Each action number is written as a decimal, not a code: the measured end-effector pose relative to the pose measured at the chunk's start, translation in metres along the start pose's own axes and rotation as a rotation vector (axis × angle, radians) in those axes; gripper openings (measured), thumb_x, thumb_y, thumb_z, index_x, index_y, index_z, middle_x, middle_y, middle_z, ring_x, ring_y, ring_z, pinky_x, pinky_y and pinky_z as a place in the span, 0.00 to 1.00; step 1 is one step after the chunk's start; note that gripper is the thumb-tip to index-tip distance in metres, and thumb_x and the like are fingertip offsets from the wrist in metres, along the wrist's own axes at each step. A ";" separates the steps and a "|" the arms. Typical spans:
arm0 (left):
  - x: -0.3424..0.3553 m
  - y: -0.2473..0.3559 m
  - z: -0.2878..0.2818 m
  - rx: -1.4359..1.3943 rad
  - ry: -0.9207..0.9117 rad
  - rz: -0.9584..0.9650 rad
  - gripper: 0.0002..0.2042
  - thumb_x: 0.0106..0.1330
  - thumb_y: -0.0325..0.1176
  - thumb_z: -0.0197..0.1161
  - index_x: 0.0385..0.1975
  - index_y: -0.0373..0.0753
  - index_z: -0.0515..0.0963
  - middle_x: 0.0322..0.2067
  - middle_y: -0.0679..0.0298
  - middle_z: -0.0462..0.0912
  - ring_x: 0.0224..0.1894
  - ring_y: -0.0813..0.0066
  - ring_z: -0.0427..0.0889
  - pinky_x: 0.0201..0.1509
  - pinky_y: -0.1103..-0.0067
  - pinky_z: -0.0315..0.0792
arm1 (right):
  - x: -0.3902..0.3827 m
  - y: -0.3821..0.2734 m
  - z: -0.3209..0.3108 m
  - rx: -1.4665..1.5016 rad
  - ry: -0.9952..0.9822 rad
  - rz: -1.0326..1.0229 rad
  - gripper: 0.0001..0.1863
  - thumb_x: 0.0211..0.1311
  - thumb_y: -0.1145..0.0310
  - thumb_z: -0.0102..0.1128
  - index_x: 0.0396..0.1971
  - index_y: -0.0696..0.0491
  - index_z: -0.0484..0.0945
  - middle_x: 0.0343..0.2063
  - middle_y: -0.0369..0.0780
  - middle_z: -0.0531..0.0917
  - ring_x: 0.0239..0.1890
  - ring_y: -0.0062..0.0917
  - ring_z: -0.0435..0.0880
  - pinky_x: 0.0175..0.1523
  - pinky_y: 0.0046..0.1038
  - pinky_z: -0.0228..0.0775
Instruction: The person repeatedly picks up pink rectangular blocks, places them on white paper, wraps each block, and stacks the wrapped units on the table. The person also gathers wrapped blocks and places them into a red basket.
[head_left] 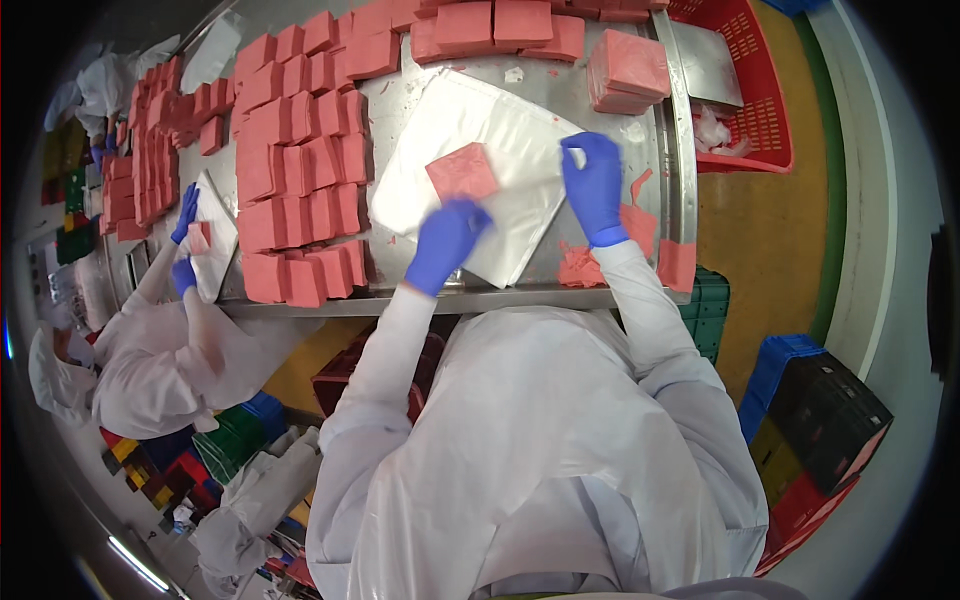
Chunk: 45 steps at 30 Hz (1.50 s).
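In blue gloves, my left hand is blurred, its fingers curled over the lower edge of a pink square slab; what they hold is unclear. The slab lies on a stack of white sheets set diagonally on the steel table. My right hand pinches a thin translucent sheet at the right side of the stack; the sheet is faint and stretches toward my left hand. Pink scraps lie just below my right hand.
Rows of pink blocks cover the table's left; more line the back, and a pile stands right. A red basket adjoins the right edge. Crates sit lower right. A co-worker works at the left.
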<state>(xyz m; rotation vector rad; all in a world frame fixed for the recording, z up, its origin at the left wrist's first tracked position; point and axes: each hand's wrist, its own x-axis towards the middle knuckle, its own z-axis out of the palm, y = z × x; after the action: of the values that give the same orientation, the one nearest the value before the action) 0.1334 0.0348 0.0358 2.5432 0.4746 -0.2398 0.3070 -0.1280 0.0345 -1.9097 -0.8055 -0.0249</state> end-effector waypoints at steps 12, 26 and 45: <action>0.045 -0.008 0.024 0.176 0.456 0.016 0.28 0.64 0.40 0.56 0.63 0.36 0.63 0.59 0.54 0.68 0.62 0.55 0.63 0.61 0.63 0.59 | -0.038 0.023 0.025 -0.257 -0.538 0.146 0.25 0.49 0.66 0.61 0.52 0.44 0.77 0.38 0.45 0.75 0.43 0.39 0.75 0.46 0.41 0.69; 0.046 -0.024 0.034 -0.333 0.781 -0.246 0.20 0.56 0.33 0.68 0.47 0.34 0.73 0.42 0.53 0.77 0.46 0.61 0.76 0.50 0.72 0.71 | -0.007 -0.043 0.104 0.146 -0.265 0.083 0.23 0.58 0.75 0.53 0.56 0.52 0.73 0.44 0.47 0.78 0.47 0.38 0.79 0.51 0.33 0.72; 0.004 0.028 0.026 0.192 0.521 0.074 0.20 0.64 0.34 0.61 0.54 0.32 0.72 0.52 0.50 0.75 0.53 0.57 0.74 0.55 0.69 0.69 | -0.004 -0.007 0.102 -0.030 -0.090 0.140 0.15 0.54 0.73 0.63 0.43 0.58 0.80 0.41 0.45 0.81 0.41 0.33 0.81 0.49 0.27 0.73</action>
<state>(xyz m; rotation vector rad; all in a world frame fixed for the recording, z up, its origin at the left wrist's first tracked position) 0.1457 -0.0005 0.0266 2.7969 0.5689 0.4363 0.2668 -0.0449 -0.0105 -2.0030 -0.7328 0.1359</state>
